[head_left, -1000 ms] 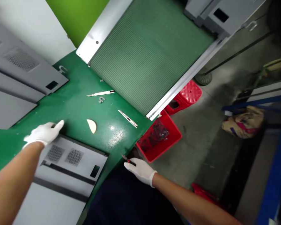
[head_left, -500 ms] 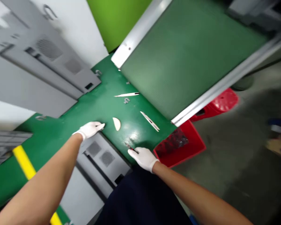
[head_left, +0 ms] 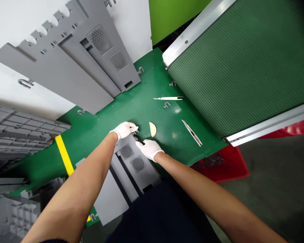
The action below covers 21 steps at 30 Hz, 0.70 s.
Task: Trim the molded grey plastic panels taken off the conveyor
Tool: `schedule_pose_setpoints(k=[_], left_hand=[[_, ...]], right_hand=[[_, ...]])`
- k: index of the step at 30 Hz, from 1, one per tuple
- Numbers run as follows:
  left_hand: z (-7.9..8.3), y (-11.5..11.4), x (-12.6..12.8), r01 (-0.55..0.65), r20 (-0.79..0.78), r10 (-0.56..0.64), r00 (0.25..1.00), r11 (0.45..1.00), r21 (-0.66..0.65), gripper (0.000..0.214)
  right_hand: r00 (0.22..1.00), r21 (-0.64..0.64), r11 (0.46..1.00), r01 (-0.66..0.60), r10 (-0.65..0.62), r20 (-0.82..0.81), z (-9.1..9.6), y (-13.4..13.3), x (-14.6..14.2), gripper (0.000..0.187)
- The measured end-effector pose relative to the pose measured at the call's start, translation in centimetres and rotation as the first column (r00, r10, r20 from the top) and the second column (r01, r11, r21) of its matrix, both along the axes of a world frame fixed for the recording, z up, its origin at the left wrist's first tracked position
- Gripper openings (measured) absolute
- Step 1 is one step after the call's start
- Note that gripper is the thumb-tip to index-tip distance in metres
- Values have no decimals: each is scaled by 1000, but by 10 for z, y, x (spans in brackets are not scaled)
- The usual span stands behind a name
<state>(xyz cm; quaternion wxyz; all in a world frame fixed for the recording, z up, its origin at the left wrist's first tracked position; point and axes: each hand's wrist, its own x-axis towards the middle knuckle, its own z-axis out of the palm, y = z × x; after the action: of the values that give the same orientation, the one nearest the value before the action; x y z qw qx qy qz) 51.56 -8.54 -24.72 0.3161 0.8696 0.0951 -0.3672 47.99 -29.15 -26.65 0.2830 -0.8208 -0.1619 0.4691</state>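
Glossy green work surface point(head_left: 142, 108) under your two white cotton-gloved hands, which come together near its edge: your left hand point(head_left: 124, 130) and right hand point(head_left: 150, 149) meet around a small red-and-black hand tool point(head_left: 138, 139), its thin dark metal end pointing toward your left fingers. Your right hand's fingers close on the red part; whether your left hand grips the tool or only sits against it, you cannot tell from this view.

Two slim steel craft knives lie apart on the green, one flat point(head_left: 168, 98) and one angled point(head_left: 192, 132), with a cream half-moon piece point(head_left: 153, 129) just beside your hands. At least four small grey U-shaped clips are scattered on the same surface, one of them point(head_left: 167, 105) near the flat knife.

Two grey moulded panels with mesh vents flank you: one point(head_left: 73, 64) above the hands, with a notched edge, and one point(head_left: 131, 158) directly below them, with two square vents. A large ribbed green panel in a bright aluminium frame point(head_left: 233, 64) leans across the right, over a red plastic crate point(head_left: 225, 165). A yellow stripe point(head_left: 63, 158) crosses the green at left, and grey concrete floor point(head_left: 276, 189) spreads beyond.
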Motion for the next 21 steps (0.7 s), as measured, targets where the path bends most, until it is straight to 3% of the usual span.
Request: schedule_pose_setpoints(k=[8,15,21], left_hand=[[3,-2,-3,-38,18,37,999,999,23,48],[-6,2,-5,-54,26,54,998,999,3,48],[-7,2,-5,-60,34,60,998,998,-11,47]], right_hand=[[997,-22,1000,-23,25,74,-11,7,-3,78],[1000,-84,996,5,-5,2,-1,14,-4,87],[995,-109,994,4,8,103,-1,16,-4,89]])
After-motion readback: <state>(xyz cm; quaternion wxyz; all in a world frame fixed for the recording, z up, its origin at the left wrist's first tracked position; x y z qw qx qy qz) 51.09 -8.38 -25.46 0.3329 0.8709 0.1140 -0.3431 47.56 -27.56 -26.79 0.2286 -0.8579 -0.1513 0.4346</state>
